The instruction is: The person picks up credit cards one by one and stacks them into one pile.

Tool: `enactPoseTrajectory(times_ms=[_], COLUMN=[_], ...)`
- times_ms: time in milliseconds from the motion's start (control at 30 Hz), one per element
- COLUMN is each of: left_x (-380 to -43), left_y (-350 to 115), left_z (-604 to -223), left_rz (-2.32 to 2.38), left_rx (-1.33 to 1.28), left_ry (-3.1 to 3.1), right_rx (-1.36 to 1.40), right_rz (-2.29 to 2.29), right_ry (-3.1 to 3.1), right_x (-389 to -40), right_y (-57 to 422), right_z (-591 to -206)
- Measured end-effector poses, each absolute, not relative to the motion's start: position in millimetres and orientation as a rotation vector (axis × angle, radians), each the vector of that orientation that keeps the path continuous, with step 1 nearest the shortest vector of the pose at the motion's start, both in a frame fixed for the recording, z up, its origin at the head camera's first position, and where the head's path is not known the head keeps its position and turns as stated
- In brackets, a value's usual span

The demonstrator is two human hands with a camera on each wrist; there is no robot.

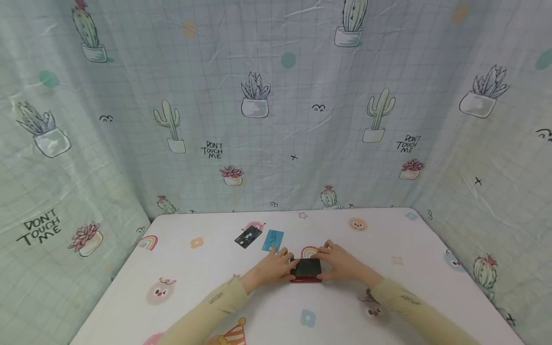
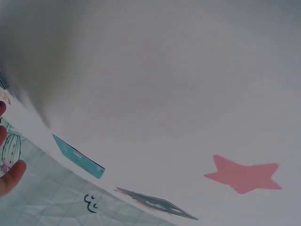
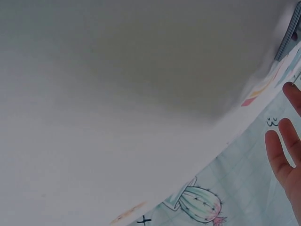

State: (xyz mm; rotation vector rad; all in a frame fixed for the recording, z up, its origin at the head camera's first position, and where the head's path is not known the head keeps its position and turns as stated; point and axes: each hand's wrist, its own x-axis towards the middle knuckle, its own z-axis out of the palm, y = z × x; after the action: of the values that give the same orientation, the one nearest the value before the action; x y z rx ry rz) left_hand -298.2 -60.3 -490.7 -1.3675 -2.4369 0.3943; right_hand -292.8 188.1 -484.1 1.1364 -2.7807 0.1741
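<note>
A small black wallet with a red edge [image 1: 306, 270] lies on the white printed tablecloth [image 1: 258, 306] near the middle. My left hand [image 1: 285, 266] holds its left end, thumb at the near edge and fingers at the far edge. At the right end, my right hand [image 1: 324, 263] grips it the same way. Just behind the left hand lie a blue card [image 1: 273, 240] and a black VIP card [image 1: 247, 236]. The left wrist view shows the blue card [image 2: 78, 158], the black card [image 2: 157, 205] and a fingertip [image 2: 10, 177]. Outstretched fingers [image 3: 282, 153] show in the right wrist view.
Cactus-print cloth [image 1: 276, 120] hangs as walls behind and on both sides of the table. The tablecloth carries printed shapes such as a rainbow [image 1: 148, 242] and a pink star [image 2: 244, 175]. The table's far edge [image 1: 280, 211] meets the back cloth.
</note>
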Motion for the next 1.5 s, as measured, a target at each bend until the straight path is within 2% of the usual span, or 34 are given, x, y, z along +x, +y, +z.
enactPoseTrajectory(times_ms=[800,1500], left_x=[-291.9,-293.1], left_y=[-66.7,-64.5], left_z=[-501.4,-501.3], left_rz=[0.362,0.358], left_rx=[-1.417,-1.421], left_ry=[-2.377,-2.435], right_rx=[1.202,1.180], right_rz=[0.081,0.048], right_ry=[-2.756,-2.793], right_x=[-284.1,-284.1], right_y=[182.7,181.8], right_z=[-497.4,-493.6])
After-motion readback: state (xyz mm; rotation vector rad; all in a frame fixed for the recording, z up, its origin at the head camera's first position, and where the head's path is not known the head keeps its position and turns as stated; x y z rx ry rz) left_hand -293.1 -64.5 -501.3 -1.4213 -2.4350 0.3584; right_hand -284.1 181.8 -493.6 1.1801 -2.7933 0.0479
